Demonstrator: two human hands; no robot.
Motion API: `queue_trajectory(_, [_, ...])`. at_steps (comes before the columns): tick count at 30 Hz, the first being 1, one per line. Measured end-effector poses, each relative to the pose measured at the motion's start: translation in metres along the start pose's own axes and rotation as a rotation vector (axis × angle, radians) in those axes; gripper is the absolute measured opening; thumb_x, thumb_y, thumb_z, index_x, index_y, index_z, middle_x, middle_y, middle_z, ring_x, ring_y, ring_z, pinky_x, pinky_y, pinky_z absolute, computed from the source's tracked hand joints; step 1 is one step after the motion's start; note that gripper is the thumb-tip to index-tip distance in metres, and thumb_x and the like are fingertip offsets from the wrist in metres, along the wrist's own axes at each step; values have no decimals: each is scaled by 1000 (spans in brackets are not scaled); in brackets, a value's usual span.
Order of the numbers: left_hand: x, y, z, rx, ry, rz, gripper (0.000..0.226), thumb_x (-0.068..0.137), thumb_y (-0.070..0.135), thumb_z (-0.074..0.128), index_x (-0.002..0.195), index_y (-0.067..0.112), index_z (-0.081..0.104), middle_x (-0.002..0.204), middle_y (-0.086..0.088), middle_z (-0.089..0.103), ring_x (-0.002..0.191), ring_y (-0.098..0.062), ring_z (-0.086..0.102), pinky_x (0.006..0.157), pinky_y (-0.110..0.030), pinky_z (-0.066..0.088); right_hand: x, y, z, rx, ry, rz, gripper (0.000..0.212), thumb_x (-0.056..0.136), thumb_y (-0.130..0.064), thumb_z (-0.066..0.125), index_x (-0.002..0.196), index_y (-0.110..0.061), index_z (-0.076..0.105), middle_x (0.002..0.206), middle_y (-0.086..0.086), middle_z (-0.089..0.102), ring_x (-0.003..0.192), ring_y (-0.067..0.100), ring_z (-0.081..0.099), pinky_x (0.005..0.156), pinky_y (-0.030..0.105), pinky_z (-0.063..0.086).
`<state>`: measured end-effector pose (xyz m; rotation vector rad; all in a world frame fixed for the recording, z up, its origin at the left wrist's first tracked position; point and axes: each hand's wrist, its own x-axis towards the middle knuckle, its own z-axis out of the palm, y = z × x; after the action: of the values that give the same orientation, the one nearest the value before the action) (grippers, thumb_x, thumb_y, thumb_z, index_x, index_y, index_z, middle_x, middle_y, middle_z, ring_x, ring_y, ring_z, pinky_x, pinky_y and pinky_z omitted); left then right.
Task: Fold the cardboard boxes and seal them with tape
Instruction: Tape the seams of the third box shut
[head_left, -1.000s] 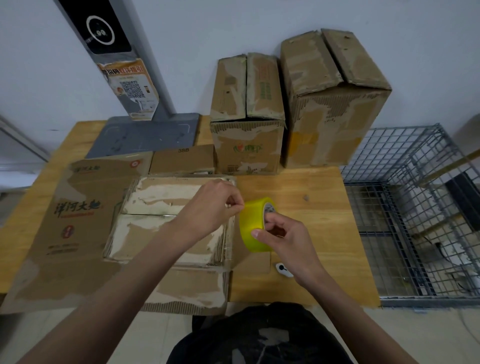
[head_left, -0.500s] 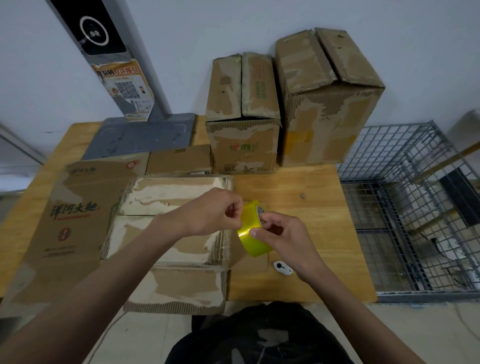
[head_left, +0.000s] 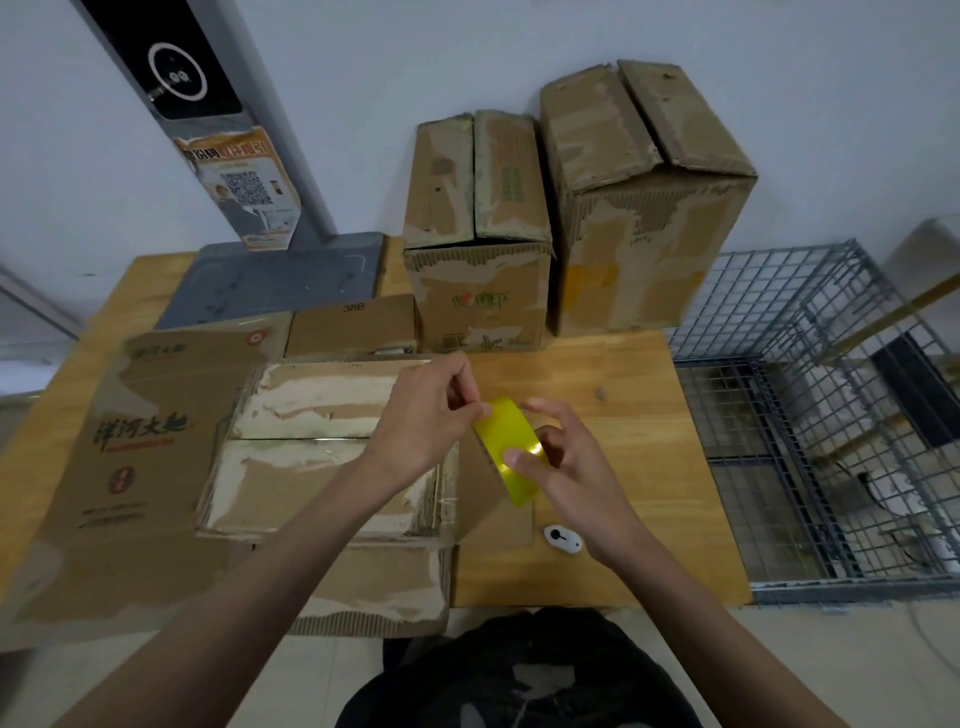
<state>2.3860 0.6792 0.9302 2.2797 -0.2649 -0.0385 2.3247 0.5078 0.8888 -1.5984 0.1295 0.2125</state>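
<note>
A worn cardboard box (head_left: 311, 457) lies in front of me on the wooden table (head_left: 613, 415), its two top flaps folded shut and meeting at a middle seam. Just right of it I hold a roll of yellow tape (head_left: 511, 452) on edge above the table. My right hand (head_left: 566, 467) grips the roll, thumb on its outer face and fingers at its far side. My left hand (head_left: 431, 415) pinches at the roll's top edge with thumb and fingertips, over the box's right end. Whether a loose tape end is lifted cannot be seen.
Two taped-up boxes (head_left: 478, 234) (head_left: 649, 197) stand at the back by the wall. Flattened cardboard (head_left: 135, 441) lies on the left, a small white cutter (head_left: 562, 539) near my right wrist. A wire cage (head_left: 831, 415) adjoins the table's right edge; a grey stand (head_left: 270, 280) sits back left.
The roll has turned in my right hand, so its yellow outer face points at me instead of the core. My left hand's fingertips stay at the roll's top edge.
</note>
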Motion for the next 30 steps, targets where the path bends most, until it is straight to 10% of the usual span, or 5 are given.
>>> queue_trajectory(10, [-5,29,0,33,175,280,34,84,5,76,73,17,46,70,1,58,72,-17,61,66,-31,48,30,-4,4,-114,122,-65,34,93,-18,69,118,-34,52,94,8,67,85,22,65,71,35,51])
queue_trajectory(15, [10,30,-5,-151,191,126,37,81,7,79,72,19,46,72,-3,66,73,-18,65,72,-26,53,29,-1,-11,-26,47,-183,12,98,-9,62,104,-14,52,81,7,54,71,11,51,63,26,40])
queue_trajectory(30, [46,-64,30,309,-183,-48,23,83,39,79,93,23,66,96,2,67,79,-15,63,77,-37,54,64,63,-41,-277,25,-88,40,94,-7,65,116,-28,39,89,11,65,67,17,54,61,35,42])
